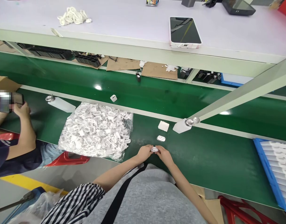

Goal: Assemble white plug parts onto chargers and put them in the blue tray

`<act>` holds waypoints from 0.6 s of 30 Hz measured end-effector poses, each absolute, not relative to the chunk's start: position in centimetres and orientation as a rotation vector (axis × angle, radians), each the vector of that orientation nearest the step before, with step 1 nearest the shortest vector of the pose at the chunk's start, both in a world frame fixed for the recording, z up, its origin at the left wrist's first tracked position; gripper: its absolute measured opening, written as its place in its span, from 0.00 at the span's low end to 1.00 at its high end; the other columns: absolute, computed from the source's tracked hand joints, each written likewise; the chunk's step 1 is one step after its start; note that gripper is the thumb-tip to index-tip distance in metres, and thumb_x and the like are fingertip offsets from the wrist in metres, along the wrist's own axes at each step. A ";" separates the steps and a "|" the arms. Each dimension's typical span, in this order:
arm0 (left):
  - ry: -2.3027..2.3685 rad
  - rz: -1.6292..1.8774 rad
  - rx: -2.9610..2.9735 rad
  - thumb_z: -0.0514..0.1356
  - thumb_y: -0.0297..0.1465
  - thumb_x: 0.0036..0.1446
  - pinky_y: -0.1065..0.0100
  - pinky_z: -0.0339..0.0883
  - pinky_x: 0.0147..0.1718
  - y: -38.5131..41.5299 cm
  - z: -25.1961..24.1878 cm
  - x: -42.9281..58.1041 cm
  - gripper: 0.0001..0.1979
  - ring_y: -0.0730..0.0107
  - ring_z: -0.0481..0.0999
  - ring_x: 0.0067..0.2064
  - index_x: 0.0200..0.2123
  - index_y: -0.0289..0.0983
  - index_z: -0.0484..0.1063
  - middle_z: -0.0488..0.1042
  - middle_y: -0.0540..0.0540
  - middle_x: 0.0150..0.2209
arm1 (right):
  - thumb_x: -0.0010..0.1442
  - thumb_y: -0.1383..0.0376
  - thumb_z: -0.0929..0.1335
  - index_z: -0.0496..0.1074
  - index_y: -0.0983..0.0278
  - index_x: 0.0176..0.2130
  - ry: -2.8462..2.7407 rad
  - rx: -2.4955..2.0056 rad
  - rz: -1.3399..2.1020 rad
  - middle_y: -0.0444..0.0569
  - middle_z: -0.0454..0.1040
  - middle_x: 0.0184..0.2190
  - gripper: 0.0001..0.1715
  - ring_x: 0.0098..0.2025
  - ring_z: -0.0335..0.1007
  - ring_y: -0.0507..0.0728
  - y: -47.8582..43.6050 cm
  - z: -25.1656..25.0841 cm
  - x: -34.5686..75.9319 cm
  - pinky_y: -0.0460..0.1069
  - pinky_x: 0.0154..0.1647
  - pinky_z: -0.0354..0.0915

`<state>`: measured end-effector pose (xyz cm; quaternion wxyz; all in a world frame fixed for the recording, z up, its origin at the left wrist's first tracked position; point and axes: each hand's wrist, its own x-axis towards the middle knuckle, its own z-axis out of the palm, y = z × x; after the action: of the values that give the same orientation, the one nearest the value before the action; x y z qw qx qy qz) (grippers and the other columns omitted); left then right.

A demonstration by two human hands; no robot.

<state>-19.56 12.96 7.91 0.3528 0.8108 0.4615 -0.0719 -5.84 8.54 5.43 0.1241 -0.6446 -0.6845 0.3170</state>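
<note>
My left hand (145,152) and my right hand (163,153) meet at the near edge of the green belt (203,155). Both pinch one small white plastic part (154,149) between their fingertips. Just beyond them lies a second small white part (161,138), and a little farther a white square piece (163,126). To the left of my hands sits a clear plastic bag (96,130) stuffed with several white parts.
A blue tray (277,169) with white pieces sits at the right. A phone (185,31) and coiled white cables (73,16) lie on the shelf above. A lone white part (113,98) rests on the belt. Another person (14,137) sits at left, holding a phone.
</note>
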 end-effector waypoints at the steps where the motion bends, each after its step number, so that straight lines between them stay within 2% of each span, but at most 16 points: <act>1: 1.186 -0.231 2.119 0.51 0.27 0.49 0.71 0.59 0.40 13.1 8.1 -19.5 0.14 0.69 0.66 0.41 0.41 0.34 0.63 0.67 0.45 0.41 | 0.49 0.70 0.62 0.63 0.65 0.41 -2.023 -1.890 0.939 0.49 0.67 0.40 0.16 0.38 0.65 0.53 8.6 5.6 -5.8 0.47 0.39 0.62; 9: 1.133 -0.448 2.166 0.53 0.27 0.48 0.68 0.61 0.35 14.2 9.7 -18.6 0.08 0.64 0.69 0.37 0.34 0.33 0.67 0.70 0.43 0.34 | 0.50 0.70 0.63 0.63 0.65 0.41 -2.233 -2.024 0.992 0.49 0.68 0.40 0.15 0.39 0.65 0.54 9.6 7.5 -5.9 0.45 0.37 0.61; 13: 1.186 -0.529 2.140 0.51 0.23 0.48 0.67 0.62 0.33 14.2 9.7 -17.4 0.07 0.63 0.70 0.35 0.29 0.31 0.69 0.70 0.41 0.30 | 0.50 0.72 0.62 0.65 0.66 0.37 -2.330 -2.069 0.967 0.50 0.70 0.35 0.12 0.37 0.66 0.56 10.2 8.6 -6.5 0.46 0.34 0.61; 18: 1.169 -0.535 2.111 0.51 0.22 0.48 0.67 0.63 0.32 14.1 9.1 -16.6 0.08 0.64 0.70 0.35 0.29 0.32 0.69 0.70 0.40 0.30 | 0.51 0.75 0.58 0.66 0.70 0.32 -2.454 -2.118 0.904 0.54 0.70 0.29 0.10 0.30 0.68 0.58 10.6 9.2 -7.4 0.47 0.26 0.61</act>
<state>-16.56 14.11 9.14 0.3288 0.8066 0.4468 -0.2044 -7.41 10.65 9.25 -0.1119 -0.6255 -0.7245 0.2670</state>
